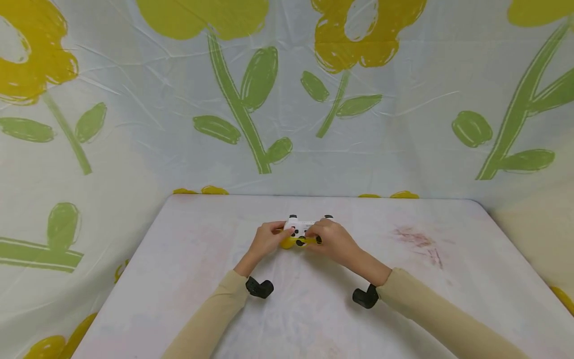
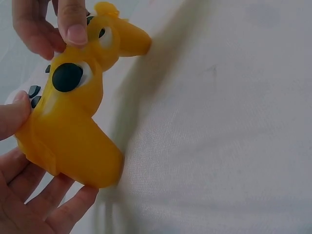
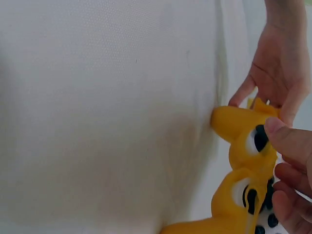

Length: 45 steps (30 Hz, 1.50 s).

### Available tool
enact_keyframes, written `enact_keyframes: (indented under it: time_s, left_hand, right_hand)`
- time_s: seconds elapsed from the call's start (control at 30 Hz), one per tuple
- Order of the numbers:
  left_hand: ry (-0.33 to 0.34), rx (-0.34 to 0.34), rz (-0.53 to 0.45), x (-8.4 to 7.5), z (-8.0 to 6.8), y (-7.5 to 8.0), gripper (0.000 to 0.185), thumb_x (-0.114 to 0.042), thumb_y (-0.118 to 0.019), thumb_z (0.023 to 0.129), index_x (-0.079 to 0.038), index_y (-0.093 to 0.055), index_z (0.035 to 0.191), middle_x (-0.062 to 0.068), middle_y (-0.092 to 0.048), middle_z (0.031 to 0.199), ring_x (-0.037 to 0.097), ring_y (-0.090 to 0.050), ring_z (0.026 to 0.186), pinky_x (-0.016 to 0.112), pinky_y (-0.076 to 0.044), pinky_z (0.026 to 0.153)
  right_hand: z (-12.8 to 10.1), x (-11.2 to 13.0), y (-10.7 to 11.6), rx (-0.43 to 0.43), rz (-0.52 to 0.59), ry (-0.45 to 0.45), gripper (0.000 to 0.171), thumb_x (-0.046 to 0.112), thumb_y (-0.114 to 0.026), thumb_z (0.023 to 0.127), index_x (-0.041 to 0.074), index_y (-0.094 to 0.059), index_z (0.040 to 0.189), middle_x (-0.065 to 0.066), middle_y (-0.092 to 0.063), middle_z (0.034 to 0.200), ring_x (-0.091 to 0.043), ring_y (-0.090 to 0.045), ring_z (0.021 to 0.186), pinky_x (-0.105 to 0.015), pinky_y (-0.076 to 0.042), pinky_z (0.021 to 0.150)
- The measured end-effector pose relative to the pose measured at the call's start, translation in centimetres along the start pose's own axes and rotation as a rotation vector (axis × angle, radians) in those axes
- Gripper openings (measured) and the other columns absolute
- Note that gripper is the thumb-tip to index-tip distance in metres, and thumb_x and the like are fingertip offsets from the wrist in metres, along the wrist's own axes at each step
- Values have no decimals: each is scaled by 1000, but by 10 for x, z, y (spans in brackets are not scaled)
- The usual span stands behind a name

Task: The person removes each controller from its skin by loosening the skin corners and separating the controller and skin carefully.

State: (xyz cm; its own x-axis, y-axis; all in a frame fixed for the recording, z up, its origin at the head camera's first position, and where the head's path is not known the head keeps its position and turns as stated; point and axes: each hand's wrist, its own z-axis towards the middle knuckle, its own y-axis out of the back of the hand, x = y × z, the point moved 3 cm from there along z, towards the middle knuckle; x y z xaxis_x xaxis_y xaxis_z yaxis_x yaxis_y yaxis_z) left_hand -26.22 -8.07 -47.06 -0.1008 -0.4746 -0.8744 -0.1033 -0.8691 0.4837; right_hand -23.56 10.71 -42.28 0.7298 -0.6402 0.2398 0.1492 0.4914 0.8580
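Observation:
A white game controller [image 1: 301,225] with black thumbsticks and buttons sits partly inside a yellow silicone cover [image 2: 80,141], which wraps its lower side and both handles. My left hand [image 1: 265,240] grips the covered left handle, thumb on top and fingers underneath, as the left wrist view shows. With thumb and fingers, my right hand [image 1: 333,240] pinches the cover's edge near the middle, close to a black thumbstick [image 3: 261,138]. In the head view the white upper face shows between the hands, and a strip of yellow runs across it.
A white cloth with faint reddish stains [image 1: 414,239] covers the table [image 1: 202,309]. Behind it hangs a flower-print curtain [image 1: 170,149]. Black camera mounts [image 1: 260,288] stick out from both wrists, under beige sleeves [image 1: 444,309].

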Motion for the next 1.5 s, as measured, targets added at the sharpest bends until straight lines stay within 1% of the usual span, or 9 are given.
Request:
enact_keyframes:
  time_s: [0.1,0.23,0.5,0.7,0.8,1.03,1.2,1.27,1.5]
  left_hand:
    - [-20,-3,3,-1,-1,-1,44,-32,-65,91,-3,-64,124,14,-66,123,31,-63,110,43,-50,94]
    - [-46,-6,23,-2,-4,-1,42,-31,-64,92,-3,-64,124,14,-66,122,31,-63,108,42,-51,92]
    - [-64,6,19,-3,-6,0,44,-31,-65,92,-5,-62,127,14,-65,124,31,-64,108,43,-52,91]
    - [-81,-7,17,-4,-8,-1,42,-27,-67,90,-3,-63,125,16,-65,123,32,-65,107,42,-53,88]
    - [-99,-18,21,-4,-10,-1,43,-27,-68,90,-2,-63,124,16,-66,122,32,-64,108,41,-54,86]
    - [-131,-42,15,-6,-11,0,44,-27,-68,90,-1,-63,124,17,-66,121,32,-65,108,39,-56,81]
    - [-144,-45,14,-8,-12,0,43,-27,-68,89,-1,-64,123,17,-66,120,33,-66,106,39,-56,82]
    - [-151,-47,18,-8,-12,0,42,-27,-69,89,-1,-65,122,17,-67,119,32,-66,105,39,-55,82]
    - [-132,-34,23,-8,-10,1,41,-27,-68,90,-2,-65,122,16,-67,120,31,-66,106,41,-54,86]
  right_hand:
    - [3,3,-6,18,-28,-13,24,16,-87,67,7,-74,85,0,-70,80,-13,-55,74,-25,-52,66]
    - [5,4,-10,36,-37,-22,17,10,-84,70,7,-75,84,0,-71,79,-12,-53,72,-23,-51,65]
    - [6,8,-9,65,-81,6,8,5,-77,79,8,-70,83,0,-69,79,-12,-50,73,-21,-48,64]
    - [5,8,-10,64,-26,-79,5,8,-76,80,9,-71,83,1,-66,78,-10,-50,74,-20,-46,61]
    - [4,8,-10,63,-14,-93,5,11,-76,81,11,-72,83,3,-63,77,-9,-50,74,-18,-44,58]
    - [3,7,-10,70,1,-69,5,20,-75,81,18,-73,85,9,-67,82,-7,-48,76,-16,-41,58]
    - [2,7,-11,67,5,-61,6,20,-77,79,19,-74,83,10,-68,82,-7,-48,77,-15,-42,58]
    - [1,8,-12,57,-7,-46,6,19,-78,77,19,-74,81,10,-67,81,-7,-48,76,-15,-42,58]
    - [-3,13,-14,16,-77,15,9,16,-81,73,19,-74,76,10,-65,77,-8,-49,76,-17,-45,59]
